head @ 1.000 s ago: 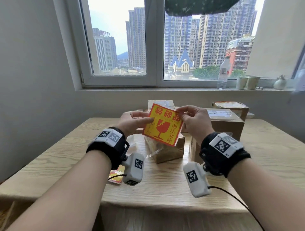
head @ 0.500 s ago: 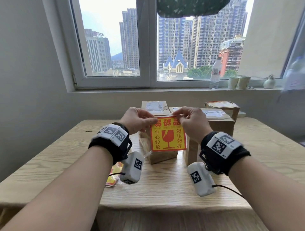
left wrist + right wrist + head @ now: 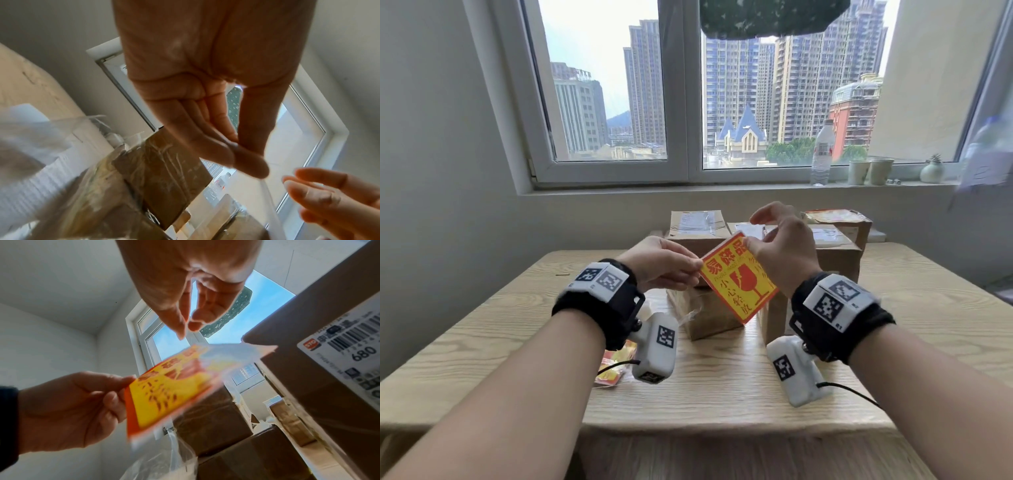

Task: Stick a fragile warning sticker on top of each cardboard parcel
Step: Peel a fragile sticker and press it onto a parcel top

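Note:
A yellow and red fragile sticker (image 3: 736, 287) hangs tilted like a diamond above the small cardboard parcel (image 3: 709, 318). My left hand (image 3: 697, 270) pinches its left corner between thumb and fingers. My right hand (image 3: 756, 233) hovers at the sticker's top corner, its thumb against that corner and its fingers lifted and loosely spread. In the right wrist view the blurred sticker (image 3: 168, 394) lies just below the right hand's fingertips (image 3: 180, 334), with nothing plainly held between them. A larger parcel (image 3: 835, 253) with a shipping label stands to the right.
Two more cardboard parcels (image 3: 695, 222) (image 3: 839, 219) stand at the back of the wooden table (image 3: 517, 329). Spare stickers (image 3: 613, 370) lie under my left wrist. A water bottle (image 3: 822, 154), two cups (image 3: 869, 171) and a small vase (image 3: 931, 169) stand on the windowsill.
The sticker has turned from upright to a diamond tilt. My right hand has let go of its top edge and lifted its fingers, while the left hand keeps its pinch.

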The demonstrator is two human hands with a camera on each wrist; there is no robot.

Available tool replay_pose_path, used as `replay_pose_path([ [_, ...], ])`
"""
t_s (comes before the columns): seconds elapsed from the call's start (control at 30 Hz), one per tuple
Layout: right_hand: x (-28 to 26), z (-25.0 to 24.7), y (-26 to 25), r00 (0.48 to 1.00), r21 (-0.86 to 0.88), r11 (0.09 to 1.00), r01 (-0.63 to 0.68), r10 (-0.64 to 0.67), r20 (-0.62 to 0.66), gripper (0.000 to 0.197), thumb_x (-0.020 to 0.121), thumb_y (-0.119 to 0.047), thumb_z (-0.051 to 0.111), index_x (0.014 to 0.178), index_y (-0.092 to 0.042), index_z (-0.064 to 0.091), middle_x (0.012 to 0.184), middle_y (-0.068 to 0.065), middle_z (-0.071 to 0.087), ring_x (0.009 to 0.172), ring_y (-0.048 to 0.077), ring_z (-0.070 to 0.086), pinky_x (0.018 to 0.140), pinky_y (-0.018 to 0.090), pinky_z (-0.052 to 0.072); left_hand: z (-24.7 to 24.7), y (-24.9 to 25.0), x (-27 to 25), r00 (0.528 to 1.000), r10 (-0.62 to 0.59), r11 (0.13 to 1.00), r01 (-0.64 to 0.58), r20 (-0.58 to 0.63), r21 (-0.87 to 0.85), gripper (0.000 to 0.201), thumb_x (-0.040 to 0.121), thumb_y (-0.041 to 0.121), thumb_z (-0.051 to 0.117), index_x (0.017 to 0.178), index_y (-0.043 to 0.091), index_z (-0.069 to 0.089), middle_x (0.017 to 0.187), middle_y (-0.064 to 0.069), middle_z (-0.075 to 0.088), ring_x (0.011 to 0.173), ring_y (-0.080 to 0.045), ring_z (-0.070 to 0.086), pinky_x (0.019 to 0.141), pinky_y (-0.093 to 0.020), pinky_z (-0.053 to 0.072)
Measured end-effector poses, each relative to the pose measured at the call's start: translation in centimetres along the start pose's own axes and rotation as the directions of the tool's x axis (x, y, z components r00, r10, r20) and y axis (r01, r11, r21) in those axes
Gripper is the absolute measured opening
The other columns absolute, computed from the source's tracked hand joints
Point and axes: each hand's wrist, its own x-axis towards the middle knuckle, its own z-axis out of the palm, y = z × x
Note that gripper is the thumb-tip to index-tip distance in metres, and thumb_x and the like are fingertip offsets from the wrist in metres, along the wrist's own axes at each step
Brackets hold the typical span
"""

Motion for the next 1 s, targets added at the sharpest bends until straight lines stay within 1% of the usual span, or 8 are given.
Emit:
replay_pose_path([
  [0.07, -0.3, 0.2, -0.3, 0.999, 0.021, 0.999, 0.034, -0.033, -0.037, 0.016, 0.084, -0.015, 0.072, 0.084, -0.023, 0.058, 0.093, -0.004, 0.057, 0.067, 0.003, 0.054, 0.057, 0.011, 0.04, -0.2, -0.2, 0.0, 1.0, -0.001, 0.994, -0.001, -0.014, -0.111, 0.011, 0.085, 0.003, 0.065, 0.094, -0.002, 0.068, 0.07, -0.009, 0.073, 0.057, -0.011, 0.07, 0.065, -0.023, 0.058],
  [0.13, -0.5, 0.6, -0.4, 0.998, 0.083, 0.995, 0.057, -0.06, 0.031, 0.014, 0.082, -0.016, 0.074, 0.077, -0.023, 0.063, 0.082, -0.007, 0.064, 0.065, 0.002, 0.058, 0.054, 0.013, 0.044, -0.4, -0.2, -0.2, 1.0, 0.002, 0.974, -0.009, -0.03, -0.226, 0.008, 0.086, 0.001, 0.063, 0.092, -0.002, 0.067, 0.066, -0.009, 0.073, 0.055, -0.011, 0.07, 0.062, -0.023, 0.059],
  [0.2, -0.8, 1.0, -0.7, 0.989, 0.153, 0.986, 0.067, -0.086, 0.119, 0.011, 0.081, -0.019, 0.076, 0.075, -0.026, 0.07, 0.076, -0.009, 0.07, 0.068, 0.006, 0.064, 0.06, 0.024, 0.054, -0.3, -0.1, -0.5, 0.999, 0.015, 0.947, -0.024, -0.03, -0.321, 0.006, 0.086, 0.0, 0.061, 0.09, -0.002, 0.066, 0.065, -0.009, 0.073, 0.055, -0.011, 0.07, 0.058, -0.02, 0.059],
  [0.27, -1.1, 1.3, -1.1, 0.98, 0.203, 0.976, 0.084, -0.118, 0.162, 0.013, 0.08, -0.019, 0.077, 0.074, -0.03, 0.073, 0.074, -0.012, 0.071, 0.07, 0.006, 0.067, 0.068, 0.028, 0.057, -0.1, 0.1, -0.7, 0.999, 0.042, 0.93, -0.041, -0.007, -0.366, 0.008, 0.088, 0.003, 0.06, 0.09, -0.001, 0.066, 0.065, -0.008, 0.073, 0.055, -0.01, 0.07, 0.057, -0.019, 0.058],
  [0.4, -1.1, 1.9, -1.1, 0.971, 0.273, 0.958, 0.089, -0.145, 0.192, 0.009, 0.08, -0.013, 0.077, 0.081, -0.022, 0.078, 0.077, -0.009, 0.074, 0.073, 0.006, 0.071, 0.076, 0.033, 0.06, 0.5, 0.3, -1.0, 0.996, 0.073, 0.931, -0.053, 0.042, -0.361, 0.011, 0.089, 0.006, 0.059, 0.091, -0.001, 0.066, 0.064, -0.006, 0.072, 0.054, -0.009, 0.069, 0.054, -0.018, 0.057],
  [0.6, -0.9, 1.6, -0.7, 0.975, 0.307, 0.951, 0.038, -0.103, 0.198, 0.011, 0.082, -0.01, 0.074, 0.081, -0.02, 0.078, 0.079, -0.002, 0.076, 0.073, 0.014, 0.073, 0.075, 0.041, 0.061, 1.2, 0.3, -0.7, 0.991, 0.09, 0.93, -0.049, 0.098, -0.364, 0.011, 0.09, 0.003, 0.057, 0.093, -0.001, 0.067, 0.069, -0.009, 0.073, 0.059, -0.012, 0.071, 0.062, -0.021, 0.059],
  [0.87, -0.6, 1.6, 0.2, 0.976, 0.277, 0.961, 0.029, -0.088, 0.201, 0.018, 0.082, -0.011, 0.074, 0.072, -0.025, 0.077, 0.07, 0.001, 0.075, 0.066, 0.019, 0.072, 0.066, 0.043, 0.062, 1.4, 0.1, -0.2, 0.987, 0.093, 0.931, -0.04, 0.129, -0.363, 0.013, 0.091, -0.001, 0.054, 0.099, -0.004, 0.064, 0.073, -0.012, 0.073, 0.063, -0.014, 0.072, 0.066, -0.024, 0.06],
  [1.0, -0.6, 1.8, 0.5, 0.971, 0.293, 0.956, 0.002, -0.072, 0.226, 0.013, 0.082, -0.009, 0.074, 0.075, -0.019, 0.078, 0.071, 0.002, 0.075, 0.065, 0.019, 0.071, 0.065, 0.039, 0.061, 1.5, -0.1, -0.1, 0.988, 0.086, 0.938, -0.036, 0.129, -0.346, 0.013, 0.09, -0.002, 0.056, 0.1, -0.005, 0.064, 0.074, -0.012, 0.074, 0.064, -0.014, 0.072, 0.067, -0.024, 0.06],
])
